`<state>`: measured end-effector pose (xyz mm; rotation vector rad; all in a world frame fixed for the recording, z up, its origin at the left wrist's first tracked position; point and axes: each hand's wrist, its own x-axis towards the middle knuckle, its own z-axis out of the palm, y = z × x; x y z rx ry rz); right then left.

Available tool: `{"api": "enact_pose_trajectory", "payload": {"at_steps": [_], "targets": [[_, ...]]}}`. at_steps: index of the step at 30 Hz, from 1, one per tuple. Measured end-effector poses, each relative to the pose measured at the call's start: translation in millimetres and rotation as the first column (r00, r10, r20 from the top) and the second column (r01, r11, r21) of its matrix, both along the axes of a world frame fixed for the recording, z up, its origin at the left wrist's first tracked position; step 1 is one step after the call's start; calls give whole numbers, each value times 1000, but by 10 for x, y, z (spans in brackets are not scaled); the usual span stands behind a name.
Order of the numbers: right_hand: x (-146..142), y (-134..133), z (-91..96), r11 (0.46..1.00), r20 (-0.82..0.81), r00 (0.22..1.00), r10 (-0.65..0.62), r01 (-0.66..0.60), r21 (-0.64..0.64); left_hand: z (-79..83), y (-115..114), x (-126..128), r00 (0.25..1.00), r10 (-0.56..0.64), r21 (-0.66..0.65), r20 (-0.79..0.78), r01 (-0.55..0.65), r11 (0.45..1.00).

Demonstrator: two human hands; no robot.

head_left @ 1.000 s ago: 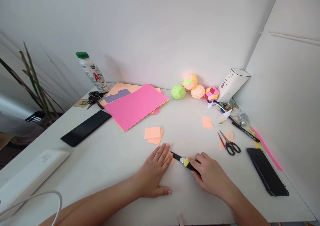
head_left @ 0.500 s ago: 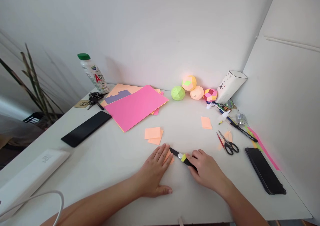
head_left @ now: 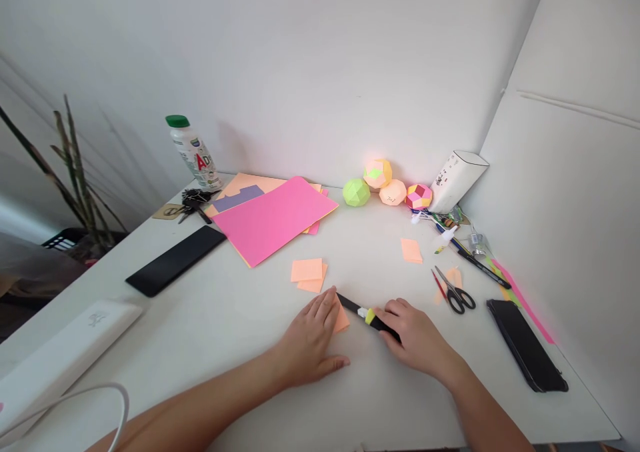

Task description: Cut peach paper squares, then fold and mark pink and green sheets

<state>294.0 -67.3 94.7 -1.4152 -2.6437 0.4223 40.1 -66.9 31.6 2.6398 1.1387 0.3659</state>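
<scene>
My left hand (head_left: 313,342) lies flat over a small peach piece of paper (head_left: 341,319), its fingers stretched out and close together and its thumb apart. Part of the paper sticks out to the right of the fingers; the rest is hidden under them. In my right hand (head_left: 413,337) is a utility knife (head_left: 369,315) with a black blade and a yellow-green collar. Its blade points up and left, the tip close to my left fingertips. Just beyond that hand, two small peach paper pieces (head_left: 307,270) overlap on the white table (head_left: 240,332).
Pink sheets (head_left: 275,220), a bottle (head_left: 196,155) and a black slab (head_left: 175,260) are at the back left. Paper balls (head_left: 357,193) line the wall. Scissors (head_left: 455,292), pens (head_left: 483,269) and a phone (head_left: 527,345) lie on the right. A white box (head_left: 70,362) sits at left.
My left fingers have drawn closer together, and more of the peach paper shows to their right. The knife remains in my right hand, nearly in the same place. The camera view has shifted slightly.
</scene>
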Motion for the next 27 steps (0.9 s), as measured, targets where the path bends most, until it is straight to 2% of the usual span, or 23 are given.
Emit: {"api": "enact_pose_trajectory", "payload": {"at_steps": [2, 4, 8, 11, 13, 16, 18, 21, 23, 25, 27], "targets": [[72, -4, 47, 999, -55, 998, 2, -4, -44, 23, 22, 20, 997, 65, -37, 44, -63, 997], [131, -10, 98, 996, -100, 995, 4, -13, -93, 32, 45, 33, 975, 136, -113, 174, -118, 987], [201, -9, 136, 989, -162, 987, 13, -36, -145, 36, 97, 31, 858, 287, -281, 425, -176, 943], [239, 9, 66, 995, -174, 985, -12, -6, -99, 97, 140, 4, 777, 384, -363, 499, -215, 907], [260, 33, -16, 998, -155, 986, -63, 62, -12, 174, 165, -18, 705, 453, -437, 546, -222, 872], [272, 77, -124, 984, -84, 989, -122, 131, 118, 291, 186, -40, 621, 516, -552, 590, -157, 819], [256, 97, -141, 977, -62, 991, -122, 131, 169, 346, 184, -42, 597, 530, -620, 602, -69, 781], [171, 87, -85, 967, -203, 972, -118, 158, 198, 401, 154, -26, 598, 516, -685, 613, 76, 724], [63, 50, -45, 978, -425, 897, -122, 181, 102, 437, 117, -5, 618, 493, -711, 612, 159, 685], [-76, -7, -42, 985, -633, 755, -171, 139, -101, 468, 75, 22, 647, 463, -731, 606, 224, 644], [-220, -66, -81, 948, -702, 655, -279, 69, -312, 487, 35, 48, 690, 417, -744, 592, 268, 612]]}}
